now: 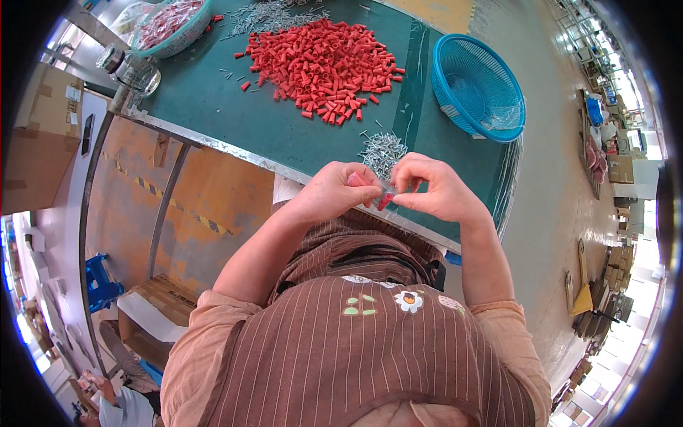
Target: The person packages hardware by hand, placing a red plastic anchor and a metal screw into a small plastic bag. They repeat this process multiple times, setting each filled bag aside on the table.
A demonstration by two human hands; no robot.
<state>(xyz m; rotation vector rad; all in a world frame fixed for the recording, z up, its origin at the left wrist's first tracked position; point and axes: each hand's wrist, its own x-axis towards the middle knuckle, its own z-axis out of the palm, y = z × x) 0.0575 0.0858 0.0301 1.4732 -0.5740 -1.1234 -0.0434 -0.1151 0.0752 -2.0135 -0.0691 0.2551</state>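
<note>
Above the table's near edge, my left hand is closed around a small clear plastic bag with red pieces showing in it. My right hand pinches at the bag's other side, thumb and forefinger together. Just beyond the hands lies a small heap of silver screws. Farther back a large pile of red plastic plugs, short and hollow, spreads over the green tabletop. How many pieces the bag holds is hidden by my fingers.
A blue plastic basket with some clear film inside stands at the right. At the far left are a pale green basket of bagged red pieces and a glass jar. More screws lie behind the plugs. Cardboard boxes stand left below.
</note>
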